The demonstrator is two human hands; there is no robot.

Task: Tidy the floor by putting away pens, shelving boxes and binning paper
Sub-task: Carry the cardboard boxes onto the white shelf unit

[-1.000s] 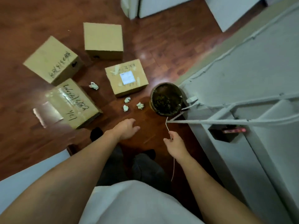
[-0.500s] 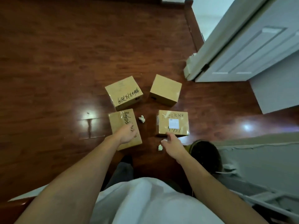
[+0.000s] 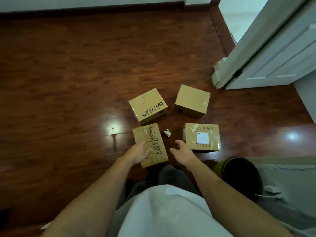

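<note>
Four boxes ring one crumpled paper (image 3: pixel 167 132) on the floor (image 3: pixel 68 82). Both hands reach, grips spread and empty: left hand (image 3: pixel 138 152) over the taped box (image 3: pixel 150 146), right hand (image 3: pixel 182 152) beside it. Next, likely clasping that box's sides for shelving.

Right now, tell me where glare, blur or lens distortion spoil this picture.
Head view: ceiling-light glare makes two bright spots on the glossy dark wooden floor, left of the taped cardboard box and right of the white-labelled cardboard box; wide-angle distortion bows the white door; both hands are slightly soft.
</note>
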